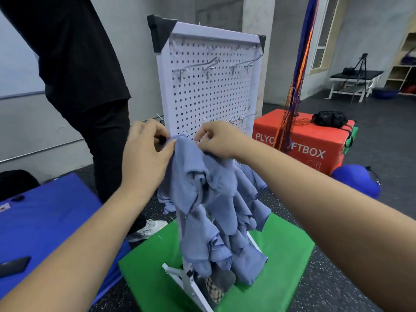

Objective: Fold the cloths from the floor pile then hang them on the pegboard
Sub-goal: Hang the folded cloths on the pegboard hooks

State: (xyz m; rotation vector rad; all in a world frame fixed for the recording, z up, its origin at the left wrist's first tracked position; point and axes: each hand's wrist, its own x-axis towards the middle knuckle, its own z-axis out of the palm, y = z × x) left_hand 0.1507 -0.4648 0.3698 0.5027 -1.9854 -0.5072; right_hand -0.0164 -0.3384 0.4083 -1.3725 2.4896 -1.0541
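1 pegboard [209, 97]. Blue cloths [213, 199] on it: several, bunched, exact count unclear. 2 hands: left hand [146, 152], right hand [219, 140]. 1 red box [315, 140], 1 green block [281, 255], 1 blue mat [45, 221], 1 tripod [360, 68], 1 blue ball [355, 183], 1 other person [78, 64].

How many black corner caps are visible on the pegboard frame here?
2. One corner cap sits at the top left of the pegboard, the other at the top right. Lower corners are hidden behind hanging blue cloths, so more may exist.

head view | looks forward-down | close on pegboard [209, 91]
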